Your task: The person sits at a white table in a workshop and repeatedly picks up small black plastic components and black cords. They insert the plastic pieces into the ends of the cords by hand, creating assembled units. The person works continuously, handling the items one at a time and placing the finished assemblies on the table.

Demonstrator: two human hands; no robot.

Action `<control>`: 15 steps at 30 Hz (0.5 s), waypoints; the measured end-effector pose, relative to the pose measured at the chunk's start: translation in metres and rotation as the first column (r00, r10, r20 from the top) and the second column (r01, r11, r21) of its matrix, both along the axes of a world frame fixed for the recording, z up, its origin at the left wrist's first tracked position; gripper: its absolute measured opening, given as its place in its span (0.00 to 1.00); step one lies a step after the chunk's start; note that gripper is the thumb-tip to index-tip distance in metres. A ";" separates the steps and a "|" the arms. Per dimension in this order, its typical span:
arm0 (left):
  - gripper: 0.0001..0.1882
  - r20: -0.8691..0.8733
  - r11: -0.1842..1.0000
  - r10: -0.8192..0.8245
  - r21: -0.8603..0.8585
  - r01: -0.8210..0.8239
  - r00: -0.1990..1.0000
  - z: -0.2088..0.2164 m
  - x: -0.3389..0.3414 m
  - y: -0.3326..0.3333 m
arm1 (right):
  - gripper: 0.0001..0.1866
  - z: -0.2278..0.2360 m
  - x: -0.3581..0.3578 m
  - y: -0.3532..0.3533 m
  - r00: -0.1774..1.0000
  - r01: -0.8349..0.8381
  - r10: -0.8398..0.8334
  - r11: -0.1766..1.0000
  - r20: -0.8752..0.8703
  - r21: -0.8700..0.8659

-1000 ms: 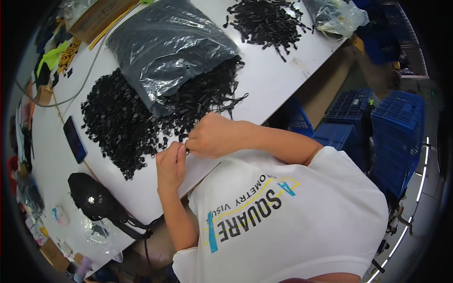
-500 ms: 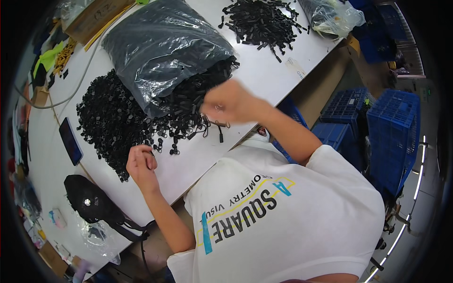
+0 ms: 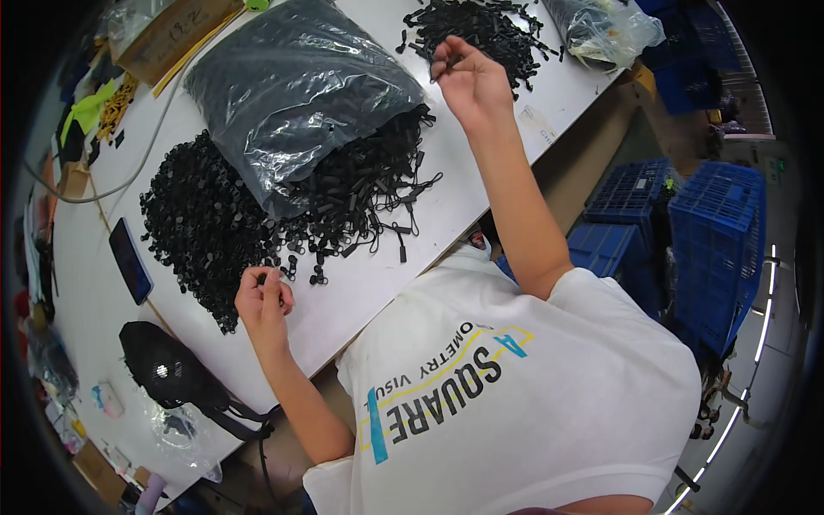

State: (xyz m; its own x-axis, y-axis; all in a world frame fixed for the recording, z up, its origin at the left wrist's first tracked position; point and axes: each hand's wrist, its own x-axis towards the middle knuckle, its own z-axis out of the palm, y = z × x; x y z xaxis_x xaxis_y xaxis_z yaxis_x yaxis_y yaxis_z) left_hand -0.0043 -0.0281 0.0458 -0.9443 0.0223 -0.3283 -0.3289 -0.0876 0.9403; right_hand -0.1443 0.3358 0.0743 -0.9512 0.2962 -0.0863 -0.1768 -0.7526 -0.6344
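My left hand [image 3: 263, 302] rests on the table's near side, fingers curled and thumb pressed in. A dark bit shows at its fingertips, too small to name. Beside it spreads a large pile of small black ring-ended pieces [image 3: 202, 215]. My right hand [image 3: 474, 90] is raised at the near edge of the far pile of black cord pulls [image 3: 493, 34]. Its fingers are bent inward around something dark that I cannot make out. Between the hands, more black cord pulls with loops [image 3: 360, 176] spill from the mouth of a big dark plastic bag [image 3: 300, 94].
A phone [image 3: 130, 260] and a black mesh-like bag with straps [image 3: 167, 365] lie left on the white table [image 3: 322, 309]. A grey cable [image 3: 129, 180] curves behind the pile. A cardboard box [image 3: 176, 34] stands at the back. Blue crates [image 3: 717, 249] are stacked to the right.
My right hand has swung away from the spilled cord pulls by the bag, up and right to the far pile. My left hand has barely shifted.
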 end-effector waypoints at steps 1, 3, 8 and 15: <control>0.06 -0.001 1.000 0.021 -0.008 -0.021 1.000 -0.002 0.000 0.000 | 0.21 0.005 0.000 -0.005 1.000 0.016 -0.016 1.000 -0.024 0.000; 0.09 0.009 0.994 -0.002 -0.105 0.003 1.000 0.000 0.001 -0.003 | 0.22 0.017 -0.002 -0.015 0.996 0.046 -0.046 0.999 -0.073 -0.001; 0.15 0.023 0.971 0.002 -0.240 0.004 1.000 0.004 0.003 -0.005 | 0.14 0.022 0.004 -0.031 0.994 0.042 -0.038 0.998 -0.105 0.037; 0.13 -0.067 0.806 -0.117 -0.589 0.056 0.991 -0.004 0.007 -0.011 | 0.07 0.010 0.016 -0.058 0.998 0.061 -0.061 0.998 0.000 0.029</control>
State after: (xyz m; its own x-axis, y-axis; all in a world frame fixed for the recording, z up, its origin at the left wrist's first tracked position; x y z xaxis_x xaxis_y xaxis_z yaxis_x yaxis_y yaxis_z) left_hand 0.0024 -0.0391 0.0422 -0.9748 -0.0620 -0.2145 -0.2155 0.5131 0.8308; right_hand -0.1284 0.2782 0.0845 -0.9313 0.3558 -0.0774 -0.2212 -0.7217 -0.6559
